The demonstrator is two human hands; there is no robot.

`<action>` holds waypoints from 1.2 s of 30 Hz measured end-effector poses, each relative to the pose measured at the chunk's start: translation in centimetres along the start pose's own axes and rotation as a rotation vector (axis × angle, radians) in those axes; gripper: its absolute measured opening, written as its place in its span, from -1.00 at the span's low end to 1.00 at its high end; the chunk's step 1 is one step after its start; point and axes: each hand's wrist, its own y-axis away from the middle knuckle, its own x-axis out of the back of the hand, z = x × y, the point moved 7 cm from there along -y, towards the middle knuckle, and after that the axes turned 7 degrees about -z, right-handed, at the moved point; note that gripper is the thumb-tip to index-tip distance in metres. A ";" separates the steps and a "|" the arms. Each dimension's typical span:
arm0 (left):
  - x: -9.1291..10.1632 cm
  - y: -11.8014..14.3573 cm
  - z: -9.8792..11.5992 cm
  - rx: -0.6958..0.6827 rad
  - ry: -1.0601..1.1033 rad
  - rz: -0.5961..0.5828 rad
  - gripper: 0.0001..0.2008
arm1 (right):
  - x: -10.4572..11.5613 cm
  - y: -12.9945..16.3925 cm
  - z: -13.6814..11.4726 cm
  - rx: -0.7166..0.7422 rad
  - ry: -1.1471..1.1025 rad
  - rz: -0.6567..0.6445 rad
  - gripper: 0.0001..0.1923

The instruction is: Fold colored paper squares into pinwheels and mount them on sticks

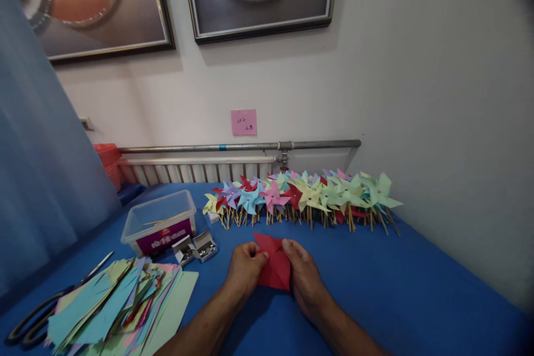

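Observation:
A piece of red paper [275,268] with cut, loose corners is held between my two hands above the blue table. My left hand [246,268] pinches its left edge between thumb and fingers. On the opposite edge, my right hand [306,273] grips the sheet, its thumb lying near the upper right corner. Behind the hands stand many finished paper pinwheels [311,196] in several colours on wooden sticks. Left of my left hand sit small open boxes [205,246] with shiny metal pins in them.
A clear plastic tub [158,208] with a purple label holds a few thin sticks. Stacked coloured paper [125,306] covers the table's left front, with black-handled scissors [54,303] beside it. A pipe [250,147] and radiator run along the wall; a blue curtain [45,150] hangs at left.

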 end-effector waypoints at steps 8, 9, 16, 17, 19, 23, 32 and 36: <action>-0.4 0.2 0.2 0.034 0.057 -0.006 -0.73 | -0.3 0.2 -0.2 -0.041 -0.062 0.002 -0.54; -0.4 0.2 0.3 0.036 0.053 -0.006 -0.73 | -0.4 0.2 -0.1 -0.050 -0.062 -0.009 -0.55; -0.6 0.3 0.3 0.032 0.097 -0.013 -0.79 | -0.9 0.7 0.2 -0.106 -0.168 -0.051 -0.53; -0.5 0.3 0.3 0.029 0.098 -0.011 -0.79 | -0.9 0.7 0.2 -0.110 -0.176 -0.046 -0.51; -0.5 0.3 0.3 0.018 0.085 -0.008 -0.78 | -0.8 0.7 0.3 -0.116 -0.177 -0.041 -0.52; -0.2 0.3 0.3 0.008 0.028 0.001 -0.75 | -0.6 0.4 0.3 -0.114 -0.149 -0.056 -0.56; -0.2 0.0 -0.1 0.034 0.069 -0.007 -0.73 | 0.5 -0.6 0.9 -0.062 -0.041 -0.025 -0.60; -0.1 0.0 -0.2 0.030 0.043 -0.017 -0.72 | 0.7 -0.8 0.9 -0.044 0.003 -0.033 -0.63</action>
